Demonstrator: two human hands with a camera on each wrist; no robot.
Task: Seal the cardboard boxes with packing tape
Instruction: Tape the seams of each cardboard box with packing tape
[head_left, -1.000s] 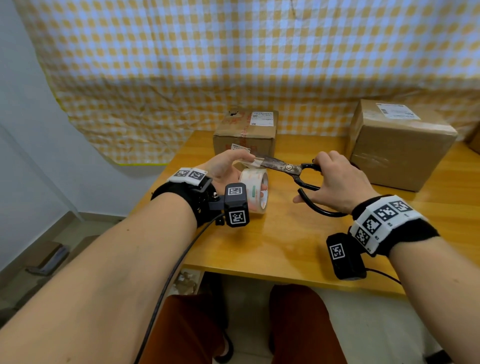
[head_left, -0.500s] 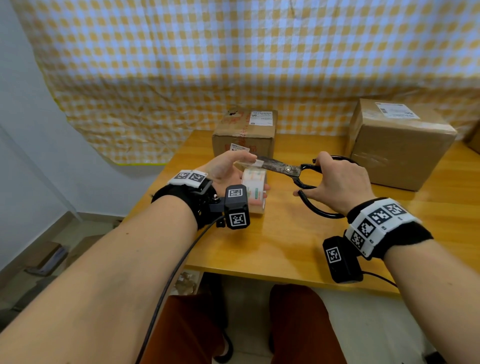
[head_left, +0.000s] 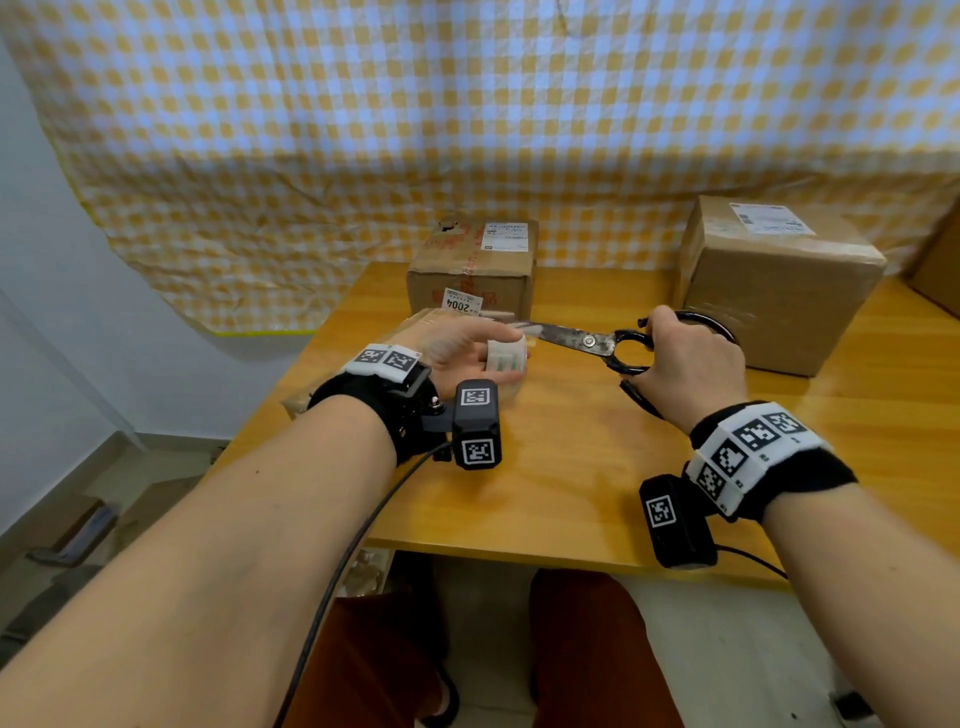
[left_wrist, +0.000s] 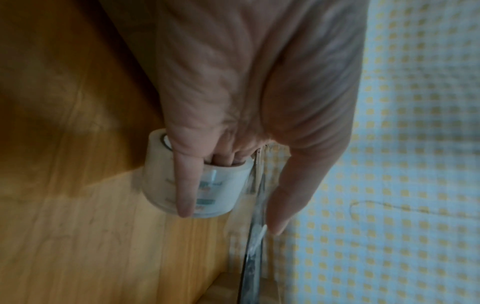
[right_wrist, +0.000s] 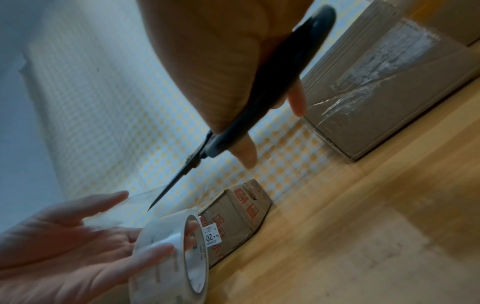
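My left hand (head_left: 493, 345) holds a clear packing tape roll (head_left: 506, 356) above the table, with fingers pushed through its core (left_wrist: 223, 162) and one finger laid along the outside. A clear strip of tape (right_wrist: 116, 211) runs from the roll up to my left thumb. My right hand (head_left: 670, 338) grips black-handled scissors (head_left: 582, 338), whose blade tip (right_wrist: 166, 195) sits at that strip. A small cardboard box (head_left: 472, 265) stands behind my left hand. A larger cardboard box (head_left: 779, 280), with clear tape on its side (right_wrist: 376, 67), stands behind my right hand.
The wooden table (head_left: 571, 467) has its front edge near my lap and its left edge beside my left wrist. A yellow checked cloth (head_left: 467, 130) hangs behind the boxes. Another box corner (head_left: 940, 280) shows at the far right.
My left hand has turned the roll from side-on to edge-on and raised it slightly. The scissors' tip has stayed at the pulled strip, and my right hand has shifted only a little.
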